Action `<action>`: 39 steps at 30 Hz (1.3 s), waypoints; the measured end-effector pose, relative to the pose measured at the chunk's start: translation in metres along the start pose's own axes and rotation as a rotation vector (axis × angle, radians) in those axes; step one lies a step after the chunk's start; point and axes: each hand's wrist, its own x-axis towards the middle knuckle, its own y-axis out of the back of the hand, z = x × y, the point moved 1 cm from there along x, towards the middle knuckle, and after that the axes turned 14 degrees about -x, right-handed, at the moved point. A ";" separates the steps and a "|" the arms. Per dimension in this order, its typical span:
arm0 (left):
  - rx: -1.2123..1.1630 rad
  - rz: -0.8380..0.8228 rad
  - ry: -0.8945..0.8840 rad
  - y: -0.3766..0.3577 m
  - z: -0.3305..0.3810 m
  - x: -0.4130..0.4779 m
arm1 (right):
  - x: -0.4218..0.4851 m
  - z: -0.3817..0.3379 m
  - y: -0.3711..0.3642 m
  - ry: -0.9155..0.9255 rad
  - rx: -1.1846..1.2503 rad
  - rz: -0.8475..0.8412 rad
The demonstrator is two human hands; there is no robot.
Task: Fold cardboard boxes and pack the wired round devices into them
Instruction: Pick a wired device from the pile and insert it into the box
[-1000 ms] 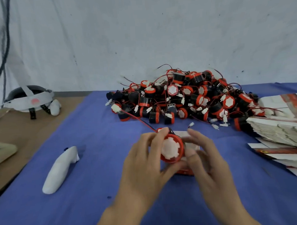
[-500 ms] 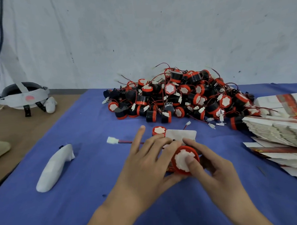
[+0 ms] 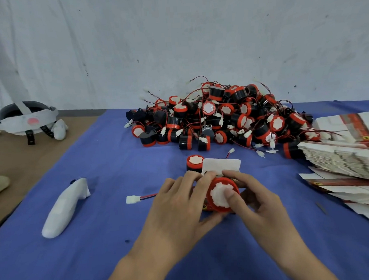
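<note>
Head view: a round device [image 3: 215,186], red-rimmed with a white face, is held between both hands low over the blue cloth [image 3: 95,252]. Its white face is pressed by the thumb of the right hand [image 3: 263,206], whose other fingers are curled round the far side, so the device is pinched. A cardboard box [image 3: 221,165] is gripped by the left hand [image 3: 177,209], the fingers curled over its top just behind the red rim and the thumb tucked beneath; its white flap is raised beyond the fingertips. How far the device sits inside the box cannot be told. A red wire [image 3: 149,196] is trailed from under the left fingers to a white connector [image 3: 132,199] on the cloth to their left. Just beyond the left fingertips, beside the flap, a second device [image 3: 194,162] is stood upright. Farther beyond the fingers a pile of devices [image 3: 220,119] is heaped near the wall [image 3: 176,46], and right of the right hand's fingers a stack of flat boxes [image 3: 337,155] is fanned out. Well left of the left fingers a white controller [image 3: 64,209] is laid on the cloth, and farther still a headset [image 3: 24,120] is set on the wooden tabletop [image 3: 33,162].
</note>
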 end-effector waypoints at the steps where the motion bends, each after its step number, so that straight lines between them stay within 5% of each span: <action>1: 0.015 0.010 0.017 0.000 -0.001 0.001 | 0.001 0.000 0.001 -0.003 0.002 0.017; 6: 0.037 0.134 0.100 0.009 -0.010 0.004 | 0.003 0.003 0.010 -0.080 0.134 0.071; 11: -0.211 0.208 0.174 0.014 -0.008 0.004 | -0.008 0.002 -0.008 -0.050 -0.005 -0.195; 15: -0.255 0.219 0.053 0.012 0.003 0.006 | -0.011 0.004 -0.018 -0.038 -0.149 -0.288; 18: -0.296 0.209 0.033 0.012 0.007 0.006 | -0.010 0.004 -0.018 0.003 -0.129 -0.260; 29: -0.740 0.148 0.479 0.013 -0.001 0.008 | -0.008 -0.005 -0.019 0.005 0.095 -0.113; 39: -0.768 0.057 0.423 0.003 0.006 -0.003 | -0.012 -0.010 -0.020 -0.103 0.349 0.061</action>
